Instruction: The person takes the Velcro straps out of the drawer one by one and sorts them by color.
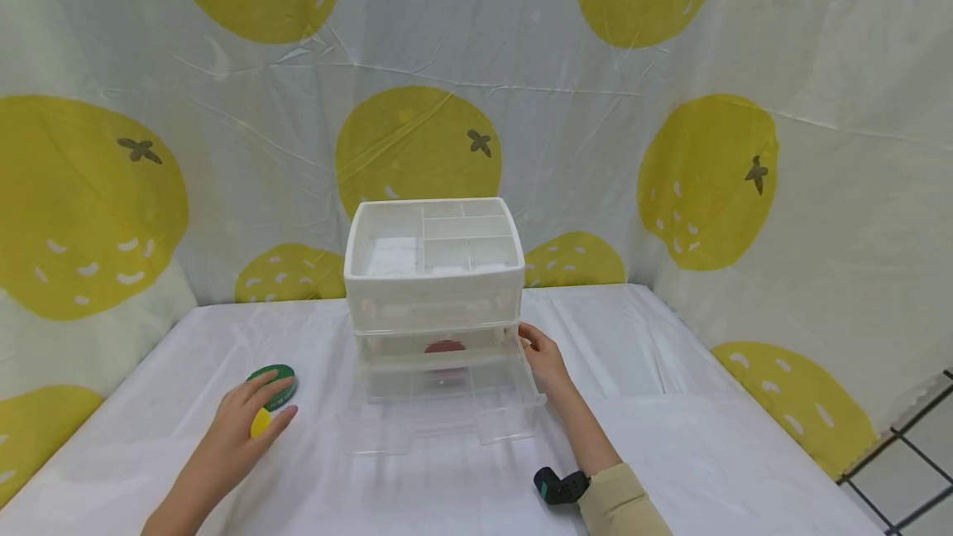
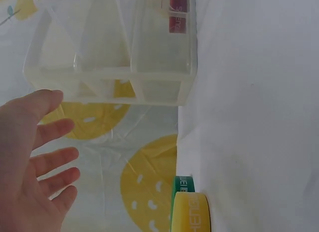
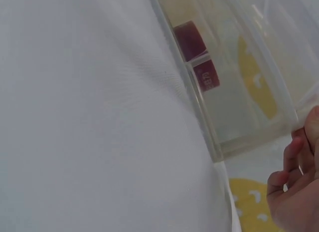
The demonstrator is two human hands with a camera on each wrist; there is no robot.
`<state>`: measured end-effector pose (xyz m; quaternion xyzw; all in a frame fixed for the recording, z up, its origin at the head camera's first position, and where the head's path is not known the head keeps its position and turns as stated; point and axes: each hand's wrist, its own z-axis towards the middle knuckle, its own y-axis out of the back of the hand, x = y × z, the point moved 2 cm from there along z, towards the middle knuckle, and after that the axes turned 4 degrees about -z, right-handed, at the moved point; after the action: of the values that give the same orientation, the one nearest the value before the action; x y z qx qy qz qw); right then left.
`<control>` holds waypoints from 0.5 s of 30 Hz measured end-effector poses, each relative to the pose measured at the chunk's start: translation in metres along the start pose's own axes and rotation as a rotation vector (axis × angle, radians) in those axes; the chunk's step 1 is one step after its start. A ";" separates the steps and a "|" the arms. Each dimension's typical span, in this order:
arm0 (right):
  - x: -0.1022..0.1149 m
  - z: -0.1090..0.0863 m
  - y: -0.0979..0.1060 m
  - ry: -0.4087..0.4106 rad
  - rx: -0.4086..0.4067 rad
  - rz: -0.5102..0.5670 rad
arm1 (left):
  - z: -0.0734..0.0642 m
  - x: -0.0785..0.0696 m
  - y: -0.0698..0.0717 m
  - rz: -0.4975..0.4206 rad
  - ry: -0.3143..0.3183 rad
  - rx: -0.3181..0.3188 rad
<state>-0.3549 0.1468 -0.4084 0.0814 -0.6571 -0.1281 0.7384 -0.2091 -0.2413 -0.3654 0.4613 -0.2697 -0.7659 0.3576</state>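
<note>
"Two hands in view; what state is each in?"

"Left hand (image 1: 232,435): fingers spread, nothing held, thumb and fingertips apart. It hangs above a yellow disc (image 2: 193,212) and a green disc (image 2: 183,184), which are close together on the white tablecloth (image 1: 707,437). Both carry pale lettering on the side."

"And the right hand (image 1: 547,364)?"

"At the right side of the drawer box (image 1: 435,304), fingers bent against it. Cannot tell whether they clamp the wall or only touch."

"Position of the box?"

"Mid-table, upright, to the right of the discs. Divided tray (image 1: 395,255) on top; a clear drawer (image 1: 417,387) below juts toward the wearer."

"Contents?"

"Dark red piece (image 3: 192,41) behind the clear plastic; which drawer, cannot tell."
</note>
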 end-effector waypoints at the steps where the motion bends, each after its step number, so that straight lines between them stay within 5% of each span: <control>1: 0.000 0.000 0.000 0.003 0.001 -0.002 | 0.000 -0.003 0.000 -0.012 -0.018 -0.017; 8: 0.001 -0.001 -0.002 0.014 0.001 -0.029 | 0.001 -0.020 -0.002 -0.033 -0.100 -0.095; 15: 0.001 0.000 -0.002 0.050 0.009 -0.057 | 0.001 -0.036 -0.009 -0.005 -0.317 -0.195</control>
<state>-0.3546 0.1448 -0.4079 0.1066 -0.6364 -0.1441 0.7503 -0.2010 -0.2078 -0.3533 0.2987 -0.2459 -0.8523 0.3520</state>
